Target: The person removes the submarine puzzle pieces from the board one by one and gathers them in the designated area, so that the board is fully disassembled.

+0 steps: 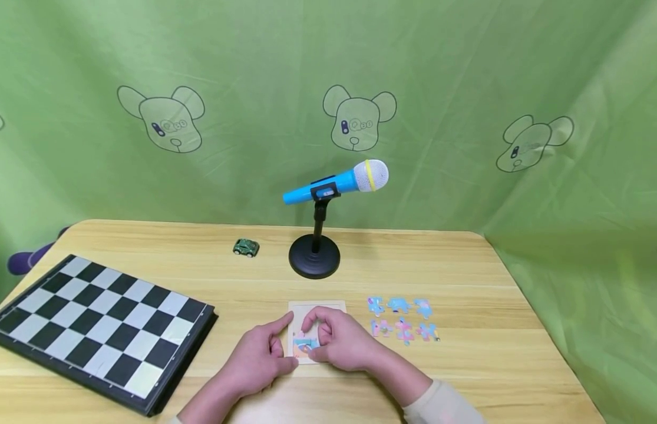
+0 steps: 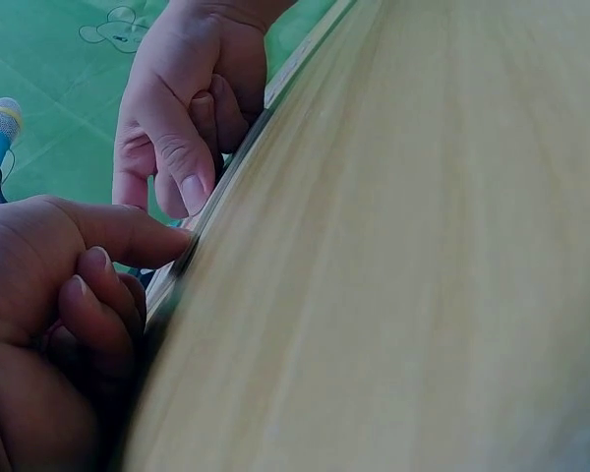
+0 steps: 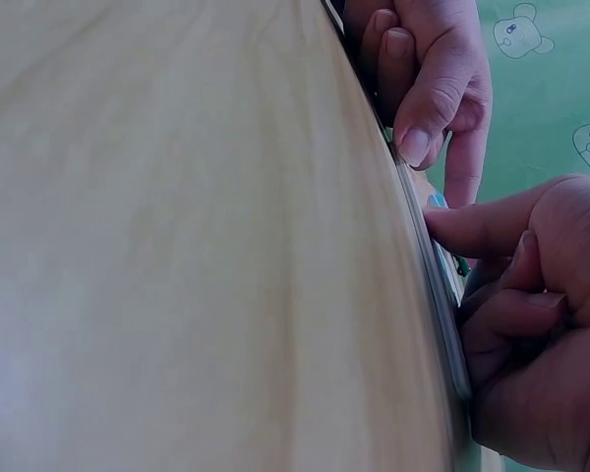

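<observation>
A small pale puzzle tray (image 1: 333,305) lies flat on the table in front of me. Colourful jigsaw pieces, orange, blue and pink, fill its lower left part. My left hand (image 1: 256,359) braces the tray's left side, straight index finger near the upper edge and thumb at the lower corner, other fingers curled under. From the right, my right hand (image 1: 346,341) reaches over the tray, its bent index finger and thumb pinching at a blue puzzle piece (image 1: 308,342) set in it. In the right wrist view, the right thumb (image 3: 462,228) meets the tray's near edge; its index fingertip is hidden.
Several loose puzzle pieces (image 1: 398,305) lie in two rows right of the tray. A chessboard (image 1: 95,324) occupies the left. Behind stand a blue toy microphone (image 1: 344,181) on a black stand (image 1: 314,259) and a small green toy car (image 1: 246,247). A green curtain (image 1: 254,165) surrounds the table.
</observation>
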Motion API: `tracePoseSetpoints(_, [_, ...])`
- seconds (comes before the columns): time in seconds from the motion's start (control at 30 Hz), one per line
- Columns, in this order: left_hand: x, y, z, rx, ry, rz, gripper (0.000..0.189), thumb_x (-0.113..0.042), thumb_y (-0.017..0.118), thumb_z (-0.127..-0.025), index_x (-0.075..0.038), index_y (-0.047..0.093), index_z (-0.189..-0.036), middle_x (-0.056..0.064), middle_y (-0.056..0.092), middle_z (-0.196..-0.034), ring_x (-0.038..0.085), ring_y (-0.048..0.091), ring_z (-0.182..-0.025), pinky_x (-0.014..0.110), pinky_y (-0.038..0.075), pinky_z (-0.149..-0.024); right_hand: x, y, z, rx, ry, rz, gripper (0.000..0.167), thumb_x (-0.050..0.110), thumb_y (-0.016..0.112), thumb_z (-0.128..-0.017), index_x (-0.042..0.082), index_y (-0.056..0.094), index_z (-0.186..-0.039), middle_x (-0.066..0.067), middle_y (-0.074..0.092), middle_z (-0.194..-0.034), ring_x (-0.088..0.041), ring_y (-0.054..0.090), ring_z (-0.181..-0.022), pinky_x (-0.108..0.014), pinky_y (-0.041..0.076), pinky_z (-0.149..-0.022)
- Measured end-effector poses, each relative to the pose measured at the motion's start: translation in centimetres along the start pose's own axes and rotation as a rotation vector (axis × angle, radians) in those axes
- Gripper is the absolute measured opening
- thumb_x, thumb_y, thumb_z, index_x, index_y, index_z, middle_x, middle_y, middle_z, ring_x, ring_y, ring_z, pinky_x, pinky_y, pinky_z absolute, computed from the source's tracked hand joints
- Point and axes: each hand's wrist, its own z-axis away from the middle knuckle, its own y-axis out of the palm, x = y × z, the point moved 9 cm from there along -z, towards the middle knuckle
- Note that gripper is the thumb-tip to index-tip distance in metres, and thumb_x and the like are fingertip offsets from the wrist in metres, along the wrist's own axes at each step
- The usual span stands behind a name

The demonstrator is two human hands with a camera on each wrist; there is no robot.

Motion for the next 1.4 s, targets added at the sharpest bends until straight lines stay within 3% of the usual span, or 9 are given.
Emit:
tracePoseSetpoints(0.27, [-0.05,-0.02,0.01,-0.008,0.011,-0.014,0.083,-0.006,0.081,-0.076,0.004,0.042,-0.149,-0.002,0.053,-0.062,0.01,0.048,-0.047,0.025,0.04,-0.041,0.33,-0.24,0.19,-0.037,0.002,0.04,0.034,0.0,0.077,-0.079,0.01,0.067,-0.11,0.006,0.037,-0.057,-0.008,0.036,-0.05,-0.024,0.034,-0.053])
tracePoseSetpoints(0.47, [0.06,-0.04,-0.04,-0.01,0.013,-0.027,0.083,-0.007,0.081,-0.076,0.005,0.042,-0.148,-0.002,0.053,-0.061,0.011,0.048,-0.048,0.024,0.039,-0.042,0.45,-0.16,0.28,-0.025,-0.006,0.012,0.035,0.003,0.081,-0.077,0.009,0.066,-0.108,0.005,0.037,-0.057,-0.008,0.034,-0.049,-0.023,0.033,-0.05])
tracePoseSetpoints(0.73, [0.11,-0.1,-0.1,-0.011,0.002,-0.037,0.082,-0.008,0.082,-0.077,0.003,0.043,-0.148,-0.002,0.052,-0.062,0.011,0.048,-0.05,0.024,0.039,-0.043,0.13,0.09,0.15,-0.008,-0.006,0.078,0.03,0.007,0.081,-0.078,0.012,0.068,-0.105,0.006,0.037,-0.056,-0.006,0.034,-0.048,-0.023,0.034,-0.05])
tracePoseSetpoints(1.4, [-0.08,-0.12,0.0,-0.02,0.015,-0.024,0.082,-0.006,0.082,-0.076,0.003,0.044,-0.148,-0.002,0.051,-0.062,0.011,0.047,-0.047,0.025,0.038,-0.041,-0.06,-0.08,0.25,-0.064,-0.012,0.121,0.023,0.011,0.079,-0.083,0.016,0.064,-0.1,0.007,0.043,-0.058,-0.006,0.041,-0.051,-0.024,0.039,-0.053])
